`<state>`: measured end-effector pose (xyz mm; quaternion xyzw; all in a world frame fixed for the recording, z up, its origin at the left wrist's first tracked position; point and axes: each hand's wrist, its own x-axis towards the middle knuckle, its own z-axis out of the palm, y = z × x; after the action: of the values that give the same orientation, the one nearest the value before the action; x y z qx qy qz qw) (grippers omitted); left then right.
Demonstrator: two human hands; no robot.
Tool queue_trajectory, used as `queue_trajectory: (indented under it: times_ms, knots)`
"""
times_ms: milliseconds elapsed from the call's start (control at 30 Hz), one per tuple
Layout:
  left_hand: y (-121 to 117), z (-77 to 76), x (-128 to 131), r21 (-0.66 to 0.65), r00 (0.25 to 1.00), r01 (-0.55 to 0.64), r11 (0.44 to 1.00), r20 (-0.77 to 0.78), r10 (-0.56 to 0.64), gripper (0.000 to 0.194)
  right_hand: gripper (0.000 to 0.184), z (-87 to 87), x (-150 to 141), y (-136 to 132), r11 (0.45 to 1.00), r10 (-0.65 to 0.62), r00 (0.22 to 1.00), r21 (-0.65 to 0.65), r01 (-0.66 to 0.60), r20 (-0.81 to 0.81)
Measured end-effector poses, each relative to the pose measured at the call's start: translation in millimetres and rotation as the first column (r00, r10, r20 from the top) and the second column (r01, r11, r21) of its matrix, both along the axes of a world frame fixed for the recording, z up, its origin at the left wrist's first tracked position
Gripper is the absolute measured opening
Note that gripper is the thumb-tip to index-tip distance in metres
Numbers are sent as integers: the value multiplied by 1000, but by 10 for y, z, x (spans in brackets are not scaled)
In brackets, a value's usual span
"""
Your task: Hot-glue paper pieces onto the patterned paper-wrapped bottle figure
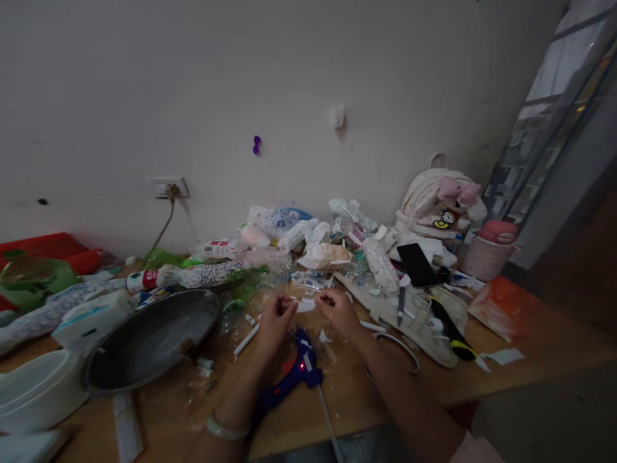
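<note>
I'm curling my left hand (276,325) and right hand (339,313) into near-pinches, though I can't tell whether either is gripping anything. A thin white piece (305,305) is showing between my fingertips, seemingly unattached, so this part is looking unfinished. My blue glue gun (303,350) is lying between my forearms, its red light (301,366) glowing. Beyond, pebbly white bundles (380,265) are lying around, seemingly already covered or filled.
</note>
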<state>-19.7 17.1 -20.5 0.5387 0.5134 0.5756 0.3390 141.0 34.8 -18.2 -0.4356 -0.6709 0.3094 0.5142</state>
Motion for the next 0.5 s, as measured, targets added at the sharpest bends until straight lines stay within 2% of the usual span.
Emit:
queue_trajectory:
  times_ms: [200, 300, 500]
  knots:
    - [-41, 53, 18, -30, 999, 4, 1000, 38, -3, 33, 13, -11, -5, 9, 1000, 28, 999, 14, -28, 16]
    - [-47, 78, 15, -46, 998, -9, 999, 58, 11, 36, 12, -7, -12, 8, 999, 39, 999, 24, -38, -35]
    - [-35, 70, -31, -123, 995, -35, 992, 87, 46, 40, 15, 17, -26, -23, 991, 67, 985, 126, -47, -157]
